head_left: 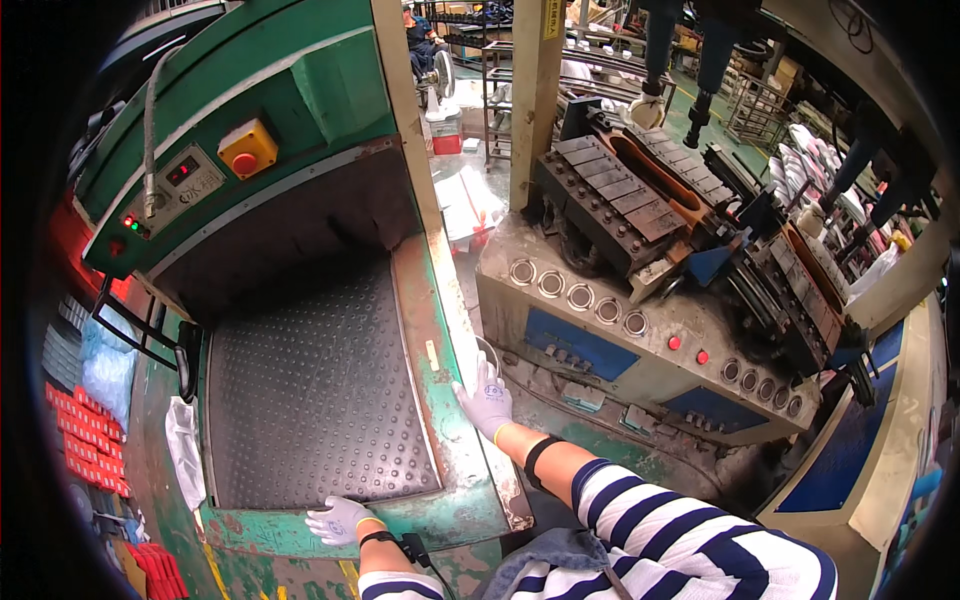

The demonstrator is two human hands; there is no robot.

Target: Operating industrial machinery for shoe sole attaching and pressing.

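Green machine [350,90] is standing at left, its dark studded plate [310,370] lying inside the worn frame [260,528]. Gloved right hand [487,402] is resting at the frame's right edge, fingers loosely spread; gloved left hand [340,520] is lying at the front edge, fingers splaying wide.

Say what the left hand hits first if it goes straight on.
Left hand: likely just more green front ledge; farther on, the white cloth-like piece hanging by the left corner may be close to that line. Depth is unclear.
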